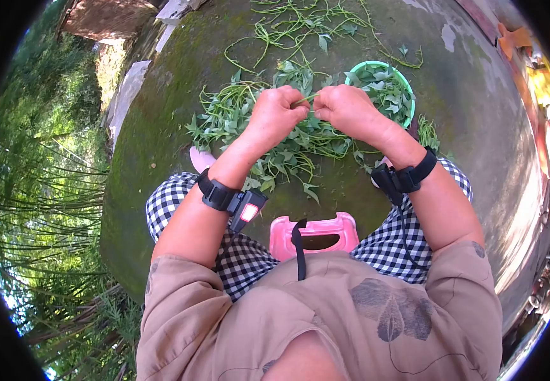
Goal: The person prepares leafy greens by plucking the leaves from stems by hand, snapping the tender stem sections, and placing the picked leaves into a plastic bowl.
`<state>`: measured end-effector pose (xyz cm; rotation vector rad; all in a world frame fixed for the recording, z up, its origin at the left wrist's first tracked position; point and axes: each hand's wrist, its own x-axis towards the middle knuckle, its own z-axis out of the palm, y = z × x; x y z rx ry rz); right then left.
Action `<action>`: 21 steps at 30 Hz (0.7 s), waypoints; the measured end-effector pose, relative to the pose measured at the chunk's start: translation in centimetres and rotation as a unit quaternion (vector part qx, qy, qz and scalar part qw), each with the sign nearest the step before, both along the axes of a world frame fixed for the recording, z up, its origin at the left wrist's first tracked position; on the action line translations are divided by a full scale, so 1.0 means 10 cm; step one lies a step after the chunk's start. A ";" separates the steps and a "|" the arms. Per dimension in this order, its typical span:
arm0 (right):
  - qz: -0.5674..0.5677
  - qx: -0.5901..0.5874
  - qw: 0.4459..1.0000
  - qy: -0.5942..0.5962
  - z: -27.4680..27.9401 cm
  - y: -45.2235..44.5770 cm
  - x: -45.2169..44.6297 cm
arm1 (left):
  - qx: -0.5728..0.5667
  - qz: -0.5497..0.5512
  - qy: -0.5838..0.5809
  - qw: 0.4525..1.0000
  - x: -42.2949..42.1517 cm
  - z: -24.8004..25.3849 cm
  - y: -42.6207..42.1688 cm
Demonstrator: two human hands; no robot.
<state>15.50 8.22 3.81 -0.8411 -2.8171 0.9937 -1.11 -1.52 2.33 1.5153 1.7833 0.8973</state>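
Observation:
My left hand (279, 113) and my right hand (344, 109) are close together above a heap of leafy green vines (294, 143). A thin green stem (306, 99) runs between the two hands. Fingers of my left hand are closed on one end of it, and those of my right hand are pinched at the other. Just right of my right hand, a green-rimmed basket (409, 95) holds loose green leaves (383, 89). The heap partly disappears behind my hands and wrists.
Long bare stems (313, 25) lie tangled on the mossy ground (173, 82) beyond the heap. A pink plastic stool (344, 230) shows between my knees. More thin stems (427, 132) lie below the basket. Dense plants (53, 190) border the left side.

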 end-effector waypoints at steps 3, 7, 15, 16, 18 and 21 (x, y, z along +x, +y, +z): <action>-0.010 0.001 1.000 0.008 0.05 0.00 0.01 | -0.058 0.003 -0.065 0.996 0.04 0.03 -0.01; -0.007 0.020 0.998 0.051 0.02 -0.03 0.05 | -0.097 0.013 -0.126 0.987 0.08 0.00 0.00; 0.001 0.066 0.996 0.064 0.02 -0.05 0.07 | -0.106 0.031 -0.154 0.982 0.19 -0.02 -0.01; -0.010 0.062 0.996 0.060 0.02 -0.06 0.06 | -0.091 0.045 -0.161 0.982 0.20 -0.05 -0.01; -0.033 0.042 0.997 0.061 -0.01 -0.10 0.04 | -0.069 0.097 -0.203 0.972 0.22 -0.12 -0.01; -0.060 0.010 0.996 0.068 -0.09 -0.14 0.02 | -0.074 0.188 -0.276 0.940 0.23 -0.12 0.01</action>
